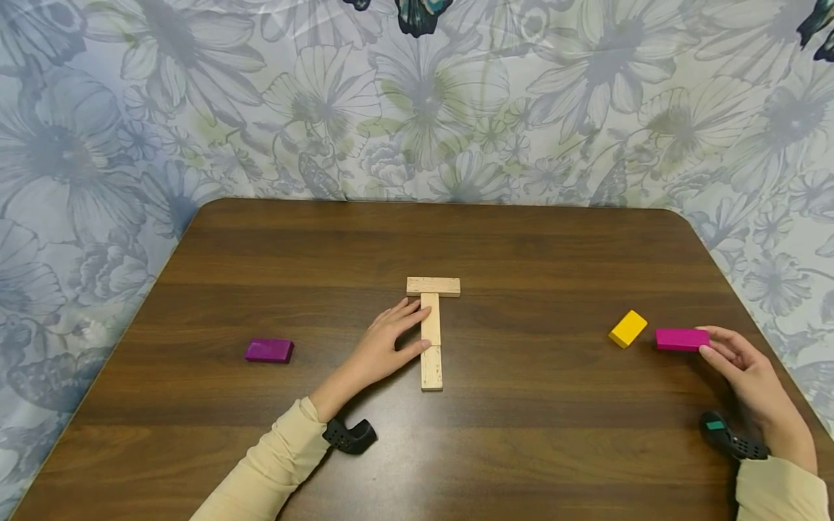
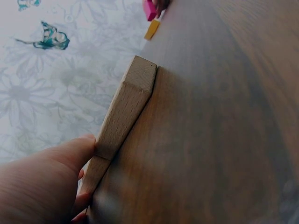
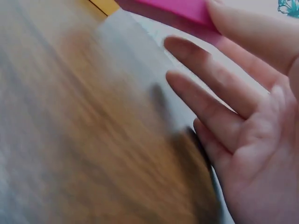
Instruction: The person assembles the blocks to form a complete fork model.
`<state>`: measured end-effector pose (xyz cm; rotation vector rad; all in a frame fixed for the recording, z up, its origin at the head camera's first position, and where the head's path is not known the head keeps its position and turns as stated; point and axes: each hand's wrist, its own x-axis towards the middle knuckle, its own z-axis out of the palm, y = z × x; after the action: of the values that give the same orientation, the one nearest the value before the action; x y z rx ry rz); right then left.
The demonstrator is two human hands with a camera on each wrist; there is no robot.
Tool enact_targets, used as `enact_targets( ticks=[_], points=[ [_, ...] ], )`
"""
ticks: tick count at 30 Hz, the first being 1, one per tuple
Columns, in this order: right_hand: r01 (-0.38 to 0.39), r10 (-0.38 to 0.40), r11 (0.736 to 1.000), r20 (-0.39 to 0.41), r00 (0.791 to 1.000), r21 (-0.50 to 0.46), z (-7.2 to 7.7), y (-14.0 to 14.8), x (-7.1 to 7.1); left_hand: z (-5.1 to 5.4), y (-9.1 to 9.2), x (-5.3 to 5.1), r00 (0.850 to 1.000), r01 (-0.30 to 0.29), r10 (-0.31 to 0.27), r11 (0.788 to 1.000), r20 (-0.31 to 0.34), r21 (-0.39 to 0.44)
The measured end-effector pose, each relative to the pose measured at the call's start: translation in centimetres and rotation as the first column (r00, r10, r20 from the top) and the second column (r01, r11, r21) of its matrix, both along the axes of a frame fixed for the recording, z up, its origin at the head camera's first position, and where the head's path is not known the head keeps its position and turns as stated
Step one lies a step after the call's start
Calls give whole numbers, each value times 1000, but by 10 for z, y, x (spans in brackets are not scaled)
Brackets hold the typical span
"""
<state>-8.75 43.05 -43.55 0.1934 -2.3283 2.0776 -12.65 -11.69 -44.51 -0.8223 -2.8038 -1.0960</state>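
Three plain wooden blocks lie in a T on the table: a crosswise block at the far end, then an upper stem block and a lower stem block end to end. My left hand touches the stem from its left side, thumb near the seam and index fingertip higher up. At the right, my right hand pinches one end of a pink block between thumb and fingers. In the right wrist view the remaining fingers stay off the pink block.
A yellow block lies at an angle just left of the pink one. On the table's left part rests a purple block. Behind the brown wooden table hangs a flowered backdrop. Each wrist wears a black device.
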Motion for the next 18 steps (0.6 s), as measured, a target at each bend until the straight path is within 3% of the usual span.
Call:
enact_targets(
  ticks=[3,8,14,18],
  points=[
    [13,-12,983,4,1000,-184,0,-1,-1,0,0,0,1000,0,0,1000,0,-1],
    [-22,29,903,11,1000,-429,2,-8,-4,1,1,0,1000,1,-1,1000,-2,-4],
    [41,6,807,77,997,-589,17,-34,-15,0,0,0,1000,0,0,1000,1,4],
    [36,12,744,68,998,-667,27,-54,-23,0,1,0,1000,1,-1,1000,4,4]
  ],
)
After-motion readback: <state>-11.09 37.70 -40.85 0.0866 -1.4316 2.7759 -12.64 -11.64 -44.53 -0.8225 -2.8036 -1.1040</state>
